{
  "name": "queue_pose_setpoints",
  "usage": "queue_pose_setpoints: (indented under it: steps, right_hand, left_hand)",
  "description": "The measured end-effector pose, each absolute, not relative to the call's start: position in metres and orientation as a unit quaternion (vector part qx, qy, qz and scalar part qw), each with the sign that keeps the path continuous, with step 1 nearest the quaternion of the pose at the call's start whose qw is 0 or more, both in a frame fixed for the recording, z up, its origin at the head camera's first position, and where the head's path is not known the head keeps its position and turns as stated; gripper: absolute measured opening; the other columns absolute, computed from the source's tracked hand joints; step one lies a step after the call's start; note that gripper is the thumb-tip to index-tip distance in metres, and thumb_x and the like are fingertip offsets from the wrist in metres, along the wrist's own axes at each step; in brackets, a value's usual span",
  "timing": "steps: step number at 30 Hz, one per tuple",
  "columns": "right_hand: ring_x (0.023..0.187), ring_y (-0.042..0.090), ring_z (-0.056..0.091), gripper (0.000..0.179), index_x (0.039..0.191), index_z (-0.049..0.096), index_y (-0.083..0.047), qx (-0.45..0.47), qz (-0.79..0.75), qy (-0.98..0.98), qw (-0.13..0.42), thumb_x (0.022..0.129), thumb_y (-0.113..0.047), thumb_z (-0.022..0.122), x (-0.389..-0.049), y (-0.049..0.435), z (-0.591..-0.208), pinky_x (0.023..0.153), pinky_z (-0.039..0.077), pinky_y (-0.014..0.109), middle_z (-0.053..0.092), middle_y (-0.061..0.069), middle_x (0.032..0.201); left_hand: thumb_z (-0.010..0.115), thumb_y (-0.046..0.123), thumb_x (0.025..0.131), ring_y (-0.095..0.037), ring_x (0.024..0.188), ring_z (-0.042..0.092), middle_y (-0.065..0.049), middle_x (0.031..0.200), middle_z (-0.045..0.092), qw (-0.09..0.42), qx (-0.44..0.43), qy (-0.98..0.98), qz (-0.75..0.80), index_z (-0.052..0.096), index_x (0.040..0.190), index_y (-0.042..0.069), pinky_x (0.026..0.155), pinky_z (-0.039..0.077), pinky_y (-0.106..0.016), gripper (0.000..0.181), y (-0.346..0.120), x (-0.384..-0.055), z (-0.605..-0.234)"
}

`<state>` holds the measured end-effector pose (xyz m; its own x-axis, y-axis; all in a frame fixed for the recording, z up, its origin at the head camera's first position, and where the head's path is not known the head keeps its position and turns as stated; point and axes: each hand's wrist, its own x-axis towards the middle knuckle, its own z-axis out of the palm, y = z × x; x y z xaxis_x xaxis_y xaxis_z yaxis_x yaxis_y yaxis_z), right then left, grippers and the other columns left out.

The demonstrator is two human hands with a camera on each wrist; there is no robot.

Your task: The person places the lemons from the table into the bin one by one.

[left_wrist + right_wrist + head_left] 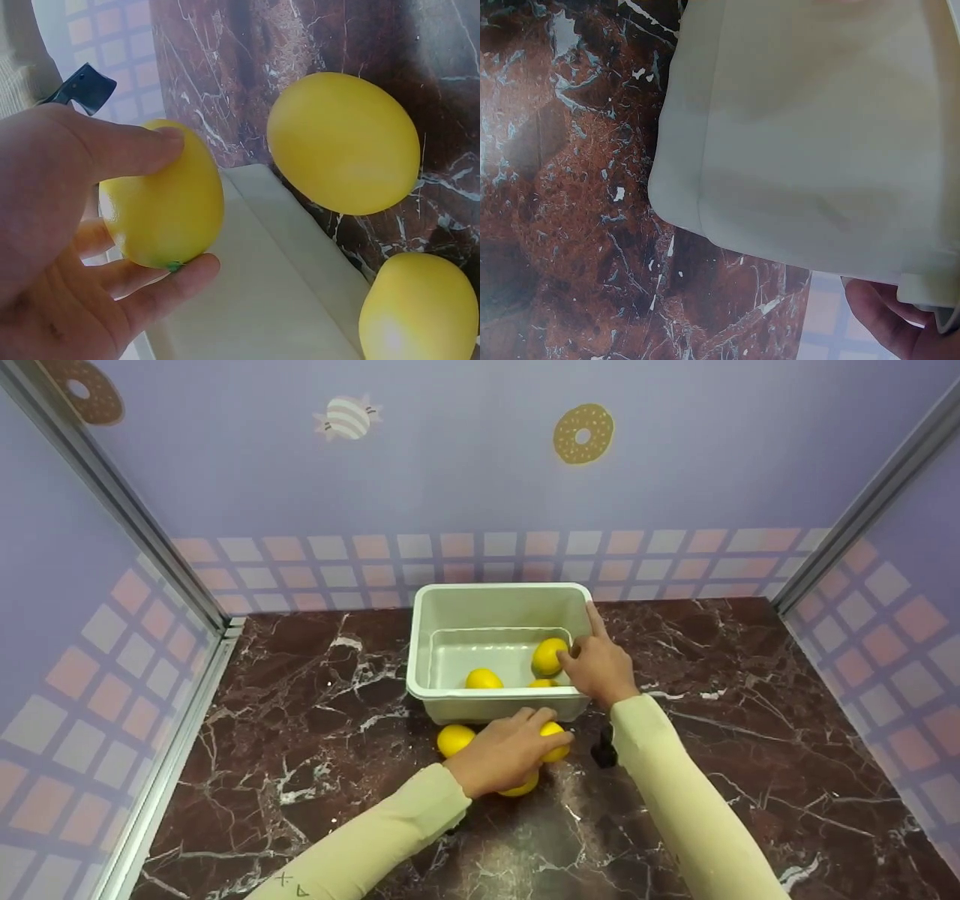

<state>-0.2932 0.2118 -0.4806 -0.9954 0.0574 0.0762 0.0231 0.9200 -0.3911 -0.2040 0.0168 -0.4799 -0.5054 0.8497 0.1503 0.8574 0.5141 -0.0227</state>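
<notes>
In the head view my left hand point(506, 750) grips a yellow lemon point(555, 744) in front of the bin's near wall. The left wrist view shows the thumb on one side of this lemon point(161, 206) and fingers on the other. My right hand point(604, 664) holds the right rim of the white plastic bin point(499, 693), index finger stretched along the edge. Fingers point(881, 315) curl under the rim in the right wrist view. Inside the bin lie three lemons, one point(550, 656) beside the right thumb, another point(484, 679) near the front wall.
Two more lemons rest on the dark marbled tabletop point(315, 780), one point(455, 741) left of my left hand, one point(523, 786) partly hidden under it. A patterned purple wall point(465, 487) stands close behind the bin, with side panels at left and right.
</notes>
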Motion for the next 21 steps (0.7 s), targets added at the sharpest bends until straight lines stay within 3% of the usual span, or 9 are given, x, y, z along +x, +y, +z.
queue_pose_setpoints:
  steps: [11, 21]
  right_hand:
    - [0.084, 0.033, 0.063, 0.037, 0.088, 0.071, -0.006, -0.019, 0.201, -0.979, 0.038, 0.092, -0.040, 0.058, -0.293, 0.213, -0.481, 0.078, 0.050, 0.050, 0.012, -0.001, 0.164]
    - [0.079, 0.032, 0.062, 0.036, 0.085, 0.070, -0.006, -0.016, 0.197, -0.979, 0.049, 0.092, -0.039, 0.058, -0.292, 0.212, -0.481, 0.074, 0.049, 0.047, 0.015, 0.001, 0.163]
  left_hand:
    - [0.074, 0.016, 0.078, -0.022, 0.095, 0.058, -0.004, 0.121, 0.054, 0.092, -0.499, -0.861, -0.030, 0.058, 0.129, 0.028, 0.069, 0.056, -0.033, 0.055, 0.015, -0.202, -0.471]
    - [0.074, 0.018, 0.079, -0.021, 0.099, 0.058, -0.004, 0.122, 0.053, 0.098, -0.501, -0.860, -0.026, 0.058, 0.127, 0.028, 0.070, 0.056, -0.032, 0.052, 0.014, -0.201, -0.466]
